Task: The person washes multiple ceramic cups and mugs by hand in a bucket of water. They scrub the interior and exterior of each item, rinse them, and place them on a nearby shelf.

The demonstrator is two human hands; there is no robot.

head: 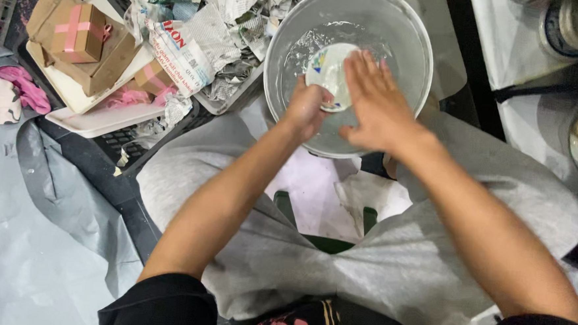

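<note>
Hands (345,106) on round glossy white cup (330,72) over wet plastic basin (414,37)

Probably a home craft workspace, floor sheeting (33,261), crumpled newspaper (196,45), taped cardboard boxes (78,33), water basin (414,30)

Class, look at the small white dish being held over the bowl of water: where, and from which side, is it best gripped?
Probably by its rim. The white dish stands tilted over the grey bowl. The left hand pinches its lower edge from below, while the right hand lies flat across its face. The rim offers a thin, graspable lip.
</note>
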